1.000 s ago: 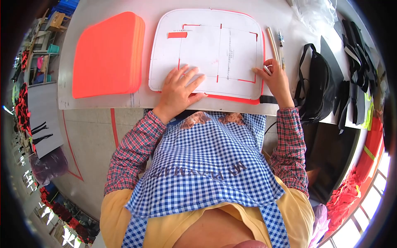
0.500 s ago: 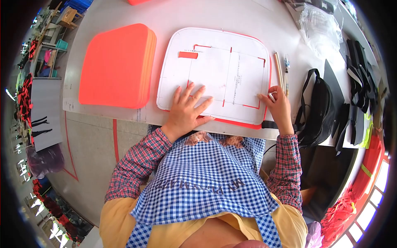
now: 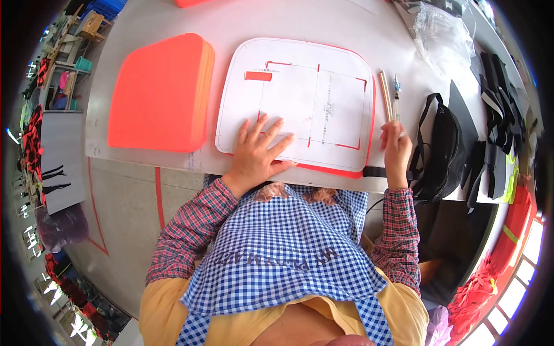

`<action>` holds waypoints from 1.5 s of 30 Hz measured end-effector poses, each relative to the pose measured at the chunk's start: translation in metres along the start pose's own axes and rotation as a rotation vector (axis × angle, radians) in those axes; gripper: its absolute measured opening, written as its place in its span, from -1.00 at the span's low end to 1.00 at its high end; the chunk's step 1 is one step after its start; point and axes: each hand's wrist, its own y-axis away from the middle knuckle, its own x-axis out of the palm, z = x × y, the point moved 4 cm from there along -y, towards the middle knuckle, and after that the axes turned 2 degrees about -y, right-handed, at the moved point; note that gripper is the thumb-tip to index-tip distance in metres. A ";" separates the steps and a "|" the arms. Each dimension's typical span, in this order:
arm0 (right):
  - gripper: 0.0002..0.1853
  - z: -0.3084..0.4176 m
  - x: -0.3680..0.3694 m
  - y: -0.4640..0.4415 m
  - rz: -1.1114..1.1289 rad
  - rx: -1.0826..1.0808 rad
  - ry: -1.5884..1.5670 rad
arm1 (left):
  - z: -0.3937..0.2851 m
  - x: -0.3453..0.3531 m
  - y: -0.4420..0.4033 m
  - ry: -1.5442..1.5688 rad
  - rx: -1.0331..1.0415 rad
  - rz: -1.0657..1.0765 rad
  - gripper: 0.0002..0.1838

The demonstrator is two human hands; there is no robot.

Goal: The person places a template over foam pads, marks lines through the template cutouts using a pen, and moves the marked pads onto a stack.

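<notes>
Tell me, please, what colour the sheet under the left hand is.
The sheet is mostly white, as the head view, the only one, shows clearly.

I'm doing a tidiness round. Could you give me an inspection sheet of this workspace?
Surface: pale table, faint marks along its near edge.
Job's things: white template over a red sheet; red stack to their left.
Clutter: black bag, black strips and clear plastic on the right.
Hands: left hand spread on the template; right hand near the pen, grip unclear.
Cables: one thin dark cord at the near edge; ends unclear.
Surroundings: shelves far left; red floor line.
</notes>
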 end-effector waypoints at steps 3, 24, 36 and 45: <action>-0.39 -0.001 -0.014 0.006 -0.055 -0.019 -0.020 | 0.000 -0.001 0.000 0.010 -0.008 0.011 -0.42; -0.70 0.016 0.011 0.043 0.170 0.131 -0.180 | 0.002 0.003 0.001 0.021 -0.020 0.022 -0.43; -0.75 0.035 0.016 0.046 0.219 -0.090 0.068 | 0.002 0.003 0.000 0.011 -0.015 0.022 -0.43; -0.74 0.030 0.015 0.046 0.267 -0.053 0.015 | 0.002 0.003 0.001 0.011 -0.014 0.017 -0.44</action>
